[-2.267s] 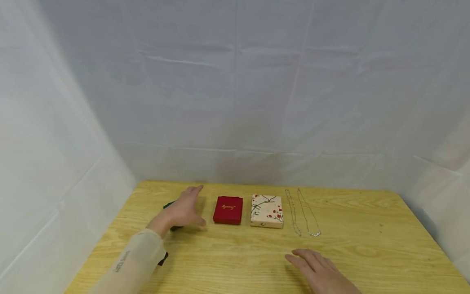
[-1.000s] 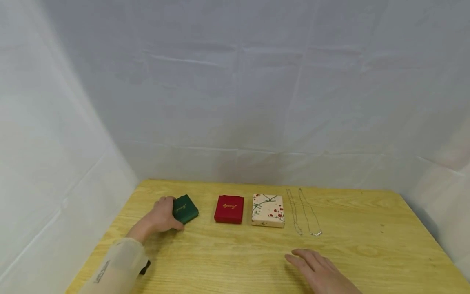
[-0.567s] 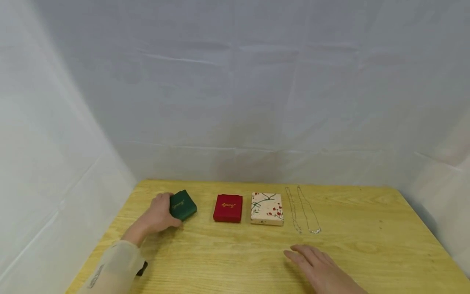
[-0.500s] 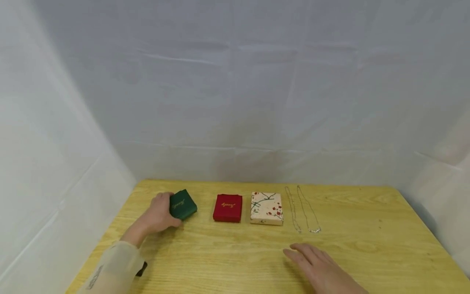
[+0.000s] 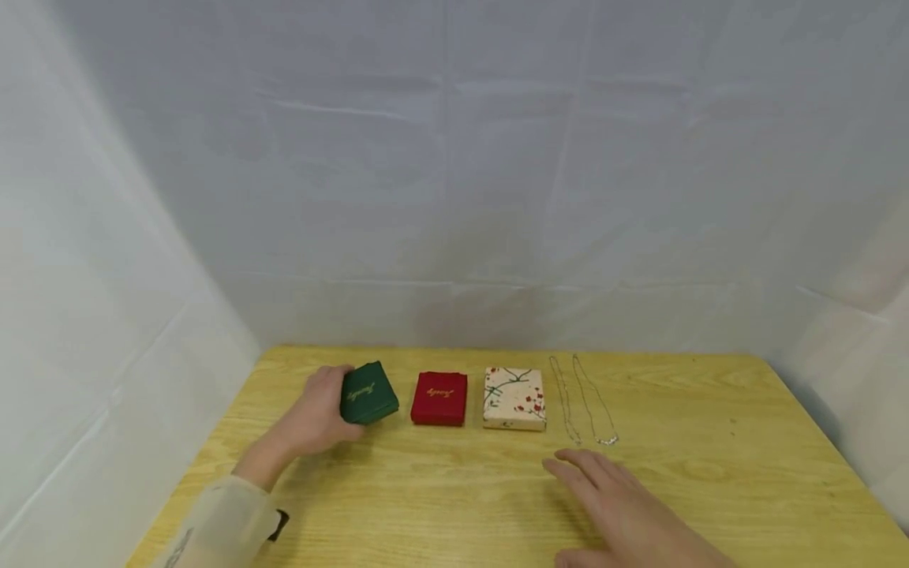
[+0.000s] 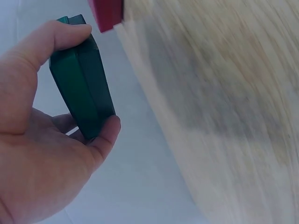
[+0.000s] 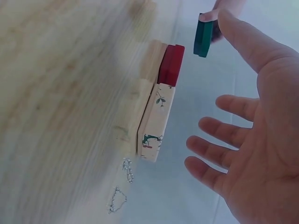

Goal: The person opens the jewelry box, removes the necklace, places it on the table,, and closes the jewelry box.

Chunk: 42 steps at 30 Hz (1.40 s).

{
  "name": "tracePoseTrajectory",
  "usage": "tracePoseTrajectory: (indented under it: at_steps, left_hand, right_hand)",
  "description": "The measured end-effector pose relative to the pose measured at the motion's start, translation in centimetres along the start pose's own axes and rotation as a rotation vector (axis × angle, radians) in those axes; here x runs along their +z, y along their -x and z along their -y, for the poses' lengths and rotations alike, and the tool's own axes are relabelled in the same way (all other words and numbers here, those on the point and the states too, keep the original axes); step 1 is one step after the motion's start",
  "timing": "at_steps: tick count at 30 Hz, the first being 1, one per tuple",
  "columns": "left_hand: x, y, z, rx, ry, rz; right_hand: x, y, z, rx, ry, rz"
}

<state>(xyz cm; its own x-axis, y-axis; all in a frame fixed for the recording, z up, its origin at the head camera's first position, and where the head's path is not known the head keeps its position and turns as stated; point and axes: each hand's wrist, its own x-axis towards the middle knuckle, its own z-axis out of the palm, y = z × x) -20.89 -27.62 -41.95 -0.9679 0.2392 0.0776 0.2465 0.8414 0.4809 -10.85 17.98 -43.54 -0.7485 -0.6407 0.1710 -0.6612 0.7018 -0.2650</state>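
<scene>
Nearest, the right hand (image 5: 625,509) hovers empty over the wooden table (image 5: 440,489), fingers apart; only its own wrist view shows the palm. To its left and farther out, the left hand (image 5: 319,418) grips a green box (image 5: 369,393) between thumb and fingers. The head view shows the box's gold lettering; the wrist views show it lifted off the table. Beyond the right hand lie two necklaces (image 5: 607,441); between the hands, farther on, a floral box (image 5: 514,399) and a red box (image 5: 439,398).
</scene>
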Motion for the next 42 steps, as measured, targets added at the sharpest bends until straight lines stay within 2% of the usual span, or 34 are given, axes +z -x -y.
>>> tracePoseTrajectory:
  at_steps: [13, 21, 27, 36, 42]
  left_hand:
    - [1.2, 0.9, -4.4, 0.127, 0.02, -0.036]
    - [2.6, 1.6, -7.6, 0.152, 0.063, 0.022]
    - [3.8, 1.8, -9.3, 0.173, 0.068, 0.025]
    - [5.4, 2.4, -11.3, 0.233, 0.075, 0.05]
    - [6.4, 2.9, -13.0, 0.276, 0.069, 0.092]
  right_hand:
    - [-0.6, -1.0, -0.2, 0.067, -0.037, -0.004]
    - [-0.9, -1.7, -0.3, 0.024, -0.046, -0.049]
    - [-0.8, -2.2, -0.3, 0.003, -0.048, -0.065]
    - [-1.2, -2.8, 0.2, 0.038, -0.058, -0.029]
    - [-1.1, -3.3, 0.8, 0.042, -0.061, -0.022]
